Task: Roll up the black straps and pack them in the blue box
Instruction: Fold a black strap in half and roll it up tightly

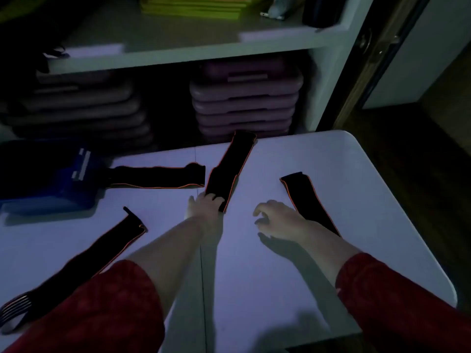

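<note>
Four black straps lie flat on the white desk, and one is under the left hand.

The middle strap (229, 169) points away, and the left hand (207, 203) has its fingers (216, 200) pressed together on its near end. The right hand (276, 219) floats with fingers apart, just beside the right strap (305, 200). Another strap (158, 175) reaches into the blue box (51, 179) at the left edge of the desk (280, 276). The last strap (84, 261) lies near the red left sleeve (102, 314).
</note>
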Tool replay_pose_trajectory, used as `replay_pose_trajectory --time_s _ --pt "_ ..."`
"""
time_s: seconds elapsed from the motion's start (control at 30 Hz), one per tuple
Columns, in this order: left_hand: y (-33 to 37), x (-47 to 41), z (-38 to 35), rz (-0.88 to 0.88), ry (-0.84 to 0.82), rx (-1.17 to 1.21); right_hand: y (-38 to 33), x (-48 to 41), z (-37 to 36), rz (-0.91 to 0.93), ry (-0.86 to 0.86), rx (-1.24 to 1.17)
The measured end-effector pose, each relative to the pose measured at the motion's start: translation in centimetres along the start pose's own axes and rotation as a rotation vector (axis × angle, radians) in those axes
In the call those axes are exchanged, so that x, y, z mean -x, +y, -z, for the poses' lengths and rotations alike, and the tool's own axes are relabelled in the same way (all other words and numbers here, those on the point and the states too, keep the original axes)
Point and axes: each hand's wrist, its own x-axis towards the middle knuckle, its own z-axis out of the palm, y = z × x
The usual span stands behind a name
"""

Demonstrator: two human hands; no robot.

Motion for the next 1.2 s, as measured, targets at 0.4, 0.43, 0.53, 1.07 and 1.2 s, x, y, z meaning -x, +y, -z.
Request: replay_pose_trajectory --time_s 0.4,0.43,0.53,1.07,1.2 --pt "0.6 4.4 -3.0 -0.014 0.052 0.078 0.6 -1.0 -1.0 -0.006 0.01 -0.102" --pt "0.4 5.2 -3.4 -0.022 0.059 0.095 0.5 -0.9 -1.1 0.0 0.01 -0.109" --pt "-1.2 7.6 -4.9 -0.066 0.055 0.148 -0.1 -0.5 -1.3 0.004 0.01 -0.123" --pt "-11.8 18.7 -9.5 0.043 0.173 0.267 0.3 2.7 -9.3 0.039 0.059 0.325" --pt "-10.9 18.4 -10.0 0.074 0.225 0.169 0.4 4.9 -11.0 -0.004 0.051 0.381"
